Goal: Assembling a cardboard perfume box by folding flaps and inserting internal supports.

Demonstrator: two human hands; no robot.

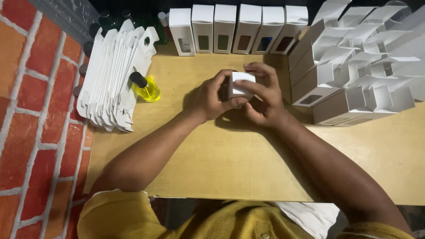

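Single head-worn view, steeply downward and close over the wooden table.

Both hands meet over a wooden table, the left hand and right hand clasping a small white carton between them. A yellow bottle with a black cap stands beside a stack of flat white cartons. Six closed windowed boxes line the back; open-flapped boxes crowd the right.

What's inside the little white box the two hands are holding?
Nothing of its inside shows. The white box is wrapped by the left hand and right hand; only its white outer faces are visible, so any contents stay hidden.
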